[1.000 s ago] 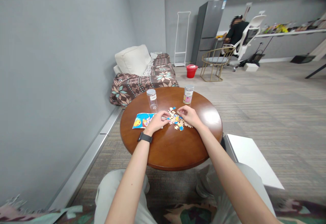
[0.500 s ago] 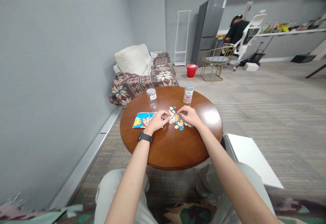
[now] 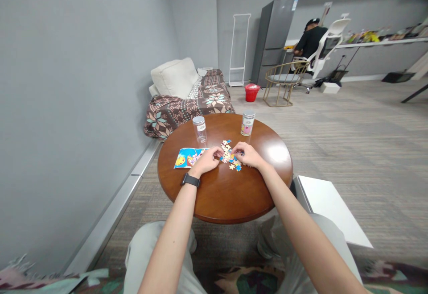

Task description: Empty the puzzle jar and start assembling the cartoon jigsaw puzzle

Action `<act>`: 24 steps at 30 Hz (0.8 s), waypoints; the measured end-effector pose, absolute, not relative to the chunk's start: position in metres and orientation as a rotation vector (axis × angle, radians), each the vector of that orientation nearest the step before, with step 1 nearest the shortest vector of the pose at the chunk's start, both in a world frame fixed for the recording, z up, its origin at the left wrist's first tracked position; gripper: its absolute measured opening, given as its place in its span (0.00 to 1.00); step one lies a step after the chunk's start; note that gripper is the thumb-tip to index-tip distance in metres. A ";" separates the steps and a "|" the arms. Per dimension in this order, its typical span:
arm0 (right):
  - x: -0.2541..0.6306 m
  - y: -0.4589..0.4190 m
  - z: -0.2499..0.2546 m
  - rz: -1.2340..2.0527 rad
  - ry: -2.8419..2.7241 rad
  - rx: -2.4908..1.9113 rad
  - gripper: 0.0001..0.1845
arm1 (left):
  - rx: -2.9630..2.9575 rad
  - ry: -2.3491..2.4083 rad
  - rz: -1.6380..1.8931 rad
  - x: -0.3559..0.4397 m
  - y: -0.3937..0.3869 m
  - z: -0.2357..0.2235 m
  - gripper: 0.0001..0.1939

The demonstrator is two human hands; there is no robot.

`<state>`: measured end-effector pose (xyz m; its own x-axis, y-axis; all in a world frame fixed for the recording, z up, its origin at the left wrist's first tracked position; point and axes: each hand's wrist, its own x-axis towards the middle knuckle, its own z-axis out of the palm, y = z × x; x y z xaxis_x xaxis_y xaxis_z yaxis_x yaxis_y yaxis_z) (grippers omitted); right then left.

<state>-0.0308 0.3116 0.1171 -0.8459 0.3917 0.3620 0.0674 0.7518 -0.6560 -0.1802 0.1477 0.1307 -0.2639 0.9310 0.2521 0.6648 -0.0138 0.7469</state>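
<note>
The puzzle pieces (image 3: 226, 156) lie in a loose, flat heap on the round brown table (image 3: 224, 196), between the person's two hands and a little beyond the table's middle. Most show pale, wood-coloured faces with knobs and notches; others show printed colour, with blue at the far and near edges and yellow on the right of the heap. A few lie slightly apart on the near side, among them a blue one.

The left hand (image 3: 210, 160) is at the heap's left edge, fingers curled and thumb close to them; whether it has a piece cannot be told. The right hand (image 3: 248, 155) bends over the heap's right side, its fingertips drawn narrowly together; any piece between them is too small to make out.

Under and left of the left hand is a picture sheet (image 3: 182, 159), bright blue with a yellow figure.

On the far left of the table stands a clear jar (image 3: 200, 135) with a silver lid and a white label, the brown tabletop showing through it. On the far right, a printed jar (image 3: 247, 126) stands upright, silver-lidded, with a pink figure; its wrapping hides what is inside. A red bin (image 3: 250, 94) sits on the floor beyond, its contents unclear.
</note>
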 end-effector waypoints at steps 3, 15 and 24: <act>-0.031 0.312 0.117 0.891 -2.488 -0.305 0.12 | 1.694 1.962 1.158 -0.182 0.149 0.127 0.23; -0.034 0.314 0.113 0.875 -2.439 -0.350 0.06 | 1.651 2.002 1.122 -0.177 0.147 0.134 0.17; -0.035 0.323 0.104 0.814 -2.293 -0.515 0.07 | 1.654 1.993 1.161 -0.180 0.148 0.130 0.15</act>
<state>-0.0348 0.3230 0.1043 -0.7162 0.5417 0.4400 0.1431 0.7311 -0.6671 -0.1797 0.1476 0.1304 -0.2905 0.9221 0.2557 0.6772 0.0094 0.7357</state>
